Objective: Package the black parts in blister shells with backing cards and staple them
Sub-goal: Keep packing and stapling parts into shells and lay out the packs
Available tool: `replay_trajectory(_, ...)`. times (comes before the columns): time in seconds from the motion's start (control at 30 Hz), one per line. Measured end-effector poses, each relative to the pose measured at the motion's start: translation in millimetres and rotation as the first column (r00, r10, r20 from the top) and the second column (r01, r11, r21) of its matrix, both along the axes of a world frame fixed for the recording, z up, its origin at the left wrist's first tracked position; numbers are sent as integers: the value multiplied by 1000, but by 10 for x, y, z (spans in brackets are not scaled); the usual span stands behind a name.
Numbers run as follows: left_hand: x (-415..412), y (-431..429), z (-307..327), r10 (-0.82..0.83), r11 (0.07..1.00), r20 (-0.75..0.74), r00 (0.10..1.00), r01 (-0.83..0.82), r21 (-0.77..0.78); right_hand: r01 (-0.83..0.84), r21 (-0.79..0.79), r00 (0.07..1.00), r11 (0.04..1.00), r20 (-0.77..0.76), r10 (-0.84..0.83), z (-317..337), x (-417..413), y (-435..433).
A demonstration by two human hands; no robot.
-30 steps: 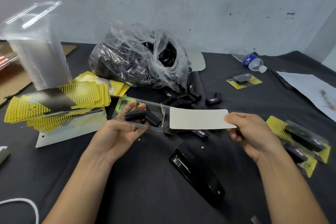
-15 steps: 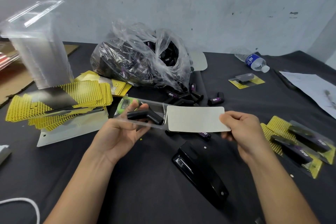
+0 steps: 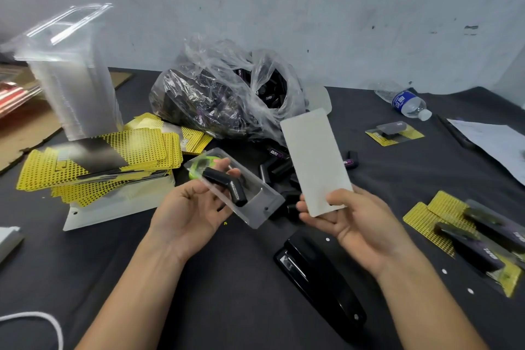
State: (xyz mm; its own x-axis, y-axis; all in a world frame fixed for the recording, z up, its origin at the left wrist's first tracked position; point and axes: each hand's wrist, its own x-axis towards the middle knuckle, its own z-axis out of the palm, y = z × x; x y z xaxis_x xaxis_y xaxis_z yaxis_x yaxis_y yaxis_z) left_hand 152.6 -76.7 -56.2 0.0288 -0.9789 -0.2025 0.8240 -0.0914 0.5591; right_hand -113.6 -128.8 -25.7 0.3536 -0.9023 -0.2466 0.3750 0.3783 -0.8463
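Where the black table [image 3: 227, 307] lies nearest the person, a black stapler [image 3: 321, 278] rests flat below the right hand [image 3: 358, 224]. That hand, palm up, pinches the lower end of a backing card [image 3: 314, 162] between thumb and fingers, the card's plain white side showing and its far end tilted up and away. Just left of it, the left hand [image 3: 187, 210] cradles a clear blister shell [image 3: 264, 202], fingers curled over its far edge; a bent black part [image 3: 224, 182] sits in the shell's cavity. Shell and card are close but apart. Beyond them loose black parts [image 3: 275, 170] lie scattered. Finished packs [image 3: 483, 239] lie at right, yellow cards [image 3: 113, 156] at left. Farther back stand a plastic bag [image 3: 224, 99] of parts and stacked clear shells [image 3: 74, 88].
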Motion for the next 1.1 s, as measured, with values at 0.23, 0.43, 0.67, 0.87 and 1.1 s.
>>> replay_trajectory(0.23,-180,-37,42,-112,993,13,994,112,-22,-259,-72,961,963,-122,249,19,314,108)
replay_trajectory(0.43,-343,-85,65,-79,996,279,957,68,51,-66,-141,963,988,-268,26,-43,403,86)
replay_trajectory(0.67,-506,-13,-29,178,947,910,375,-317,-54,194,-179,920,965,-309,-242,-222,288,-37)
replay_trajectory(0.87,-561,41,12,97,966,985,145,-252,-58,192,-230,907,954,-330,-262,-266,301,-35)
replay_trajectory(1.1,-605,74,18,42,966,981,187,-259,8,154,-305,876,940,-399,-272,-267,303,-17)
